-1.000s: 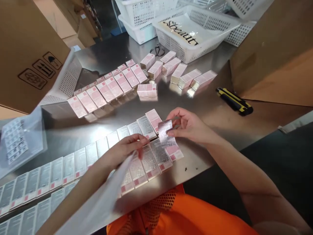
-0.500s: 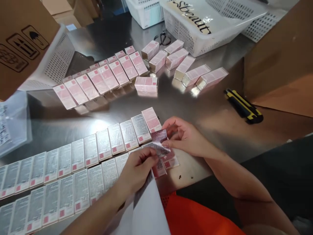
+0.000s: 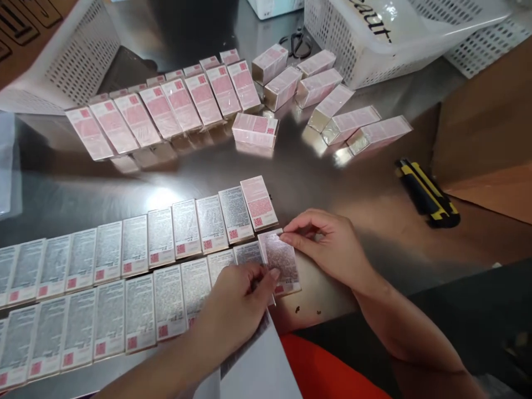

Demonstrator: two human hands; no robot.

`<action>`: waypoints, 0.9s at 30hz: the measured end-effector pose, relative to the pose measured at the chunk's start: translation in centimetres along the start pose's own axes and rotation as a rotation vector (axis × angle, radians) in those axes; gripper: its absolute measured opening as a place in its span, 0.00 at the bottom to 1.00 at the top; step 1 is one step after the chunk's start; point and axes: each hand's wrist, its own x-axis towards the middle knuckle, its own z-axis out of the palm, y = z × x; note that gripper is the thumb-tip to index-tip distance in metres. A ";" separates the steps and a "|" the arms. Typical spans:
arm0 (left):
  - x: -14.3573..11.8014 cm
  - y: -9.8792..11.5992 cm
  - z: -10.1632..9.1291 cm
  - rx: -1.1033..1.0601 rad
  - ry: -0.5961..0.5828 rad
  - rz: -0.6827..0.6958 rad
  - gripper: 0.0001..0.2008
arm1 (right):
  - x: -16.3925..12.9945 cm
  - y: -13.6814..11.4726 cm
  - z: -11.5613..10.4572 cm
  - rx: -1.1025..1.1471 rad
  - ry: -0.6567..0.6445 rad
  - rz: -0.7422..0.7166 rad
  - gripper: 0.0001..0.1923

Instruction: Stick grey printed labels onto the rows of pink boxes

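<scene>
A thin see-through label (image 3: 282, 257) printed with dark text lies over the pink box at the right end of the near row. My right hand (image 3: 328, 246) pinches the label's upper right corner between thumb and forefinger. At the label's lower left side, my left hand (image 3: 243, 293) is closed, with its thumb on the label. White sheets (image 3: 261, 366) hang below my left hand and forearm. Two rows of boxes with grey text labels (image 3: 139, 313) run leftward. The last box of the far row (image 3: 258, 202) shows bare pink print.
Behind stand a row of wrapped pink boxes (image 3: 178, 108) and several scattered ones (image 3: 318, 88). A yellow-black box cutter (image 3: 428, 194) lies right, beside a cardboard flap (image 3: 486, 127). Black scissors (image 3: 297, 44) lie near a white basket (image 3: 357, 61). Another basket (image 3: 83, 50) stands left.
The label, earlier raised and bent between my hands, now lies nearly flat over the end box of the near row. My right hand has moved slightly down and right. The view has shifted.
</scene>
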 end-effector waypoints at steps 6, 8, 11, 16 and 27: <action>0.1 0.7 0.2 0.143 0.010 0.011 0.21 | 0.4 1.1 1.0 0.002 -0.066 0.098 0.03; 0.3 0.7 0.1 0.112 -0.004 0.001 0.22 | 0.5 1.3 1.2 0.007 -0.055 0.109 0.03; 0.7 0.5 -0.1 0.066 -0.021 -0.022 0.22 | 0.6 1.4 1.4 0.017 -0.035 0.114 0.04; 1.1 0.5 -0.2 0.055 -0.055 -0.059 0.21 | 0.8 1.5 1.4 0.029 -0.039 0.132 0.03; 1.2 0.6 -0.4 0.057 -0.122 -0.106 0.22 | 0.5 1.5 1.4 -0.016 -0.043 0.135 0.04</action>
